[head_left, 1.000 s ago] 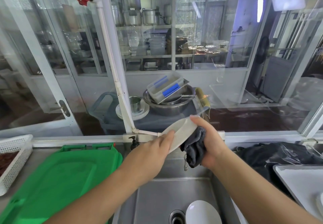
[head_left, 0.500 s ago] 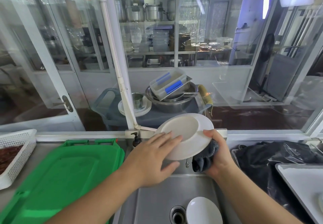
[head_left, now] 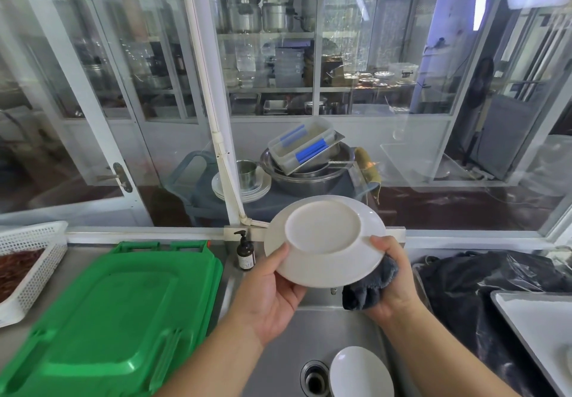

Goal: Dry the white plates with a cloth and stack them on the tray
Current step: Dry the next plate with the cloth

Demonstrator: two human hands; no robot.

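Above the back edge of the sink (head_left: 309, 331), both hands hold up one white plate (head_left: 325, 240). The left hand (head_left: 267, 296) grips the plate's left rim, thumb on the side we see and fingers hidden behind it. The right hand (head_left: 391, 285) grips the right rim with its thumb on top, and a dark cloth (head_left: 368, 285) is bunched in that same hand under the plate.

The plate is round and plain. Its underside faces us, with the raised ring in the middle showing.

A moment ago the left hand lay flat on the plate's face; now it has slid to the rim, and the plate is tipped up more.

Another white plate (head_left: 360, 372) lies in the sink beside the drain (head_left: 314, 378). A white tray (head_left: 538, 331) sits at the right edge of the counter. A green lid (head_left: 108, 313) lies on the left, and a soap bottle (head_left: 245, 252) stands at the sink's back left corner.
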